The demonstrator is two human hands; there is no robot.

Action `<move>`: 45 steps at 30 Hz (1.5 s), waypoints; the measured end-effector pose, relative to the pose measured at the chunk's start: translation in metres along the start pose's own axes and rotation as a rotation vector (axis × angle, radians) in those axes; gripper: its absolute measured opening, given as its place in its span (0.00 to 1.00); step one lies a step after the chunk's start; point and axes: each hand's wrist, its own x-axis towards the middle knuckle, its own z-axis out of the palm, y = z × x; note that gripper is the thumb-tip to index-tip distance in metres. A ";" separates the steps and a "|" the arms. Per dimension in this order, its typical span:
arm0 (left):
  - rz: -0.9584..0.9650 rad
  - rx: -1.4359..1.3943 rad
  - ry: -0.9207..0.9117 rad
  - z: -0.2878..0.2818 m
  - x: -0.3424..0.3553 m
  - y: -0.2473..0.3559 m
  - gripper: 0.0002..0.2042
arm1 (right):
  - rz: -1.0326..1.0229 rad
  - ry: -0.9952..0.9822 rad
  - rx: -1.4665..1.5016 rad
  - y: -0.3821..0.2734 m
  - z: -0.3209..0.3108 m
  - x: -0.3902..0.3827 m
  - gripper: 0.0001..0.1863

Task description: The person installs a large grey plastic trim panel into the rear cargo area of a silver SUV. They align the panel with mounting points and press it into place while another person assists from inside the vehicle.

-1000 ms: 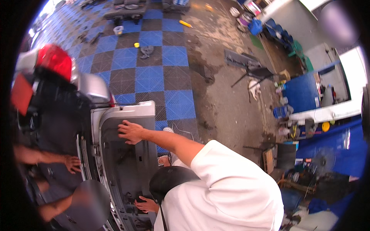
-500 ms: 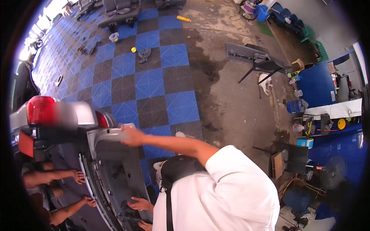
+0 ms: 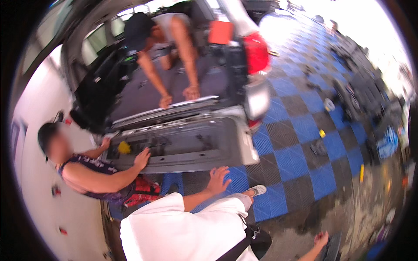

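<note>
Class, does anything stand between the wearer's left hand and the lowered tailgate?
Nothing visible does: the open left hand is close to the near edge of the tailgate. A co-worker's hand rests farther left, outside that path.

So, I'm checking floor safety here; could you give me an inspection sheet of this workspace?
Surface: blue-and-black checkered floor.
Things: lowered tailgate, with a yellow item at its left end.
Clutter: dark cloth and slim yellow tube lying at right.
Grip: left hand spread by the tailgate's near edge, contact unclear; right hand at lower right, hold unclear.
Cables: nothing seen.
Surroundings: one co-worker inside the vehicle, another beside the tailgate.
</note>
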 end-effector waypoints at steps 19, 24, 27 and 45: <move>0.956 -0.163 -1.222 0.464 0.112 0.534 0.18 | 0.138 0.569 0.003 0.188 -0.280 -0.193 0.25; 0.868 -0.411 -1.025 0.563 0.045 0.759 0.17 | 0.061 0.591 -0.337 0.130 -0.391 -0.116 0.26; 0.689 -0.437 -1.155 0.582 -0.041 0.821 0.17 | -0.086 0.524 -0.401 0.060 -0.450 -0.066 0.28; 1.139 -0.070 -1.459 0.837 -0.325 1.163 0.40 | 0.123 0.856 0.739 -0.177 -0.692 0.304 0.41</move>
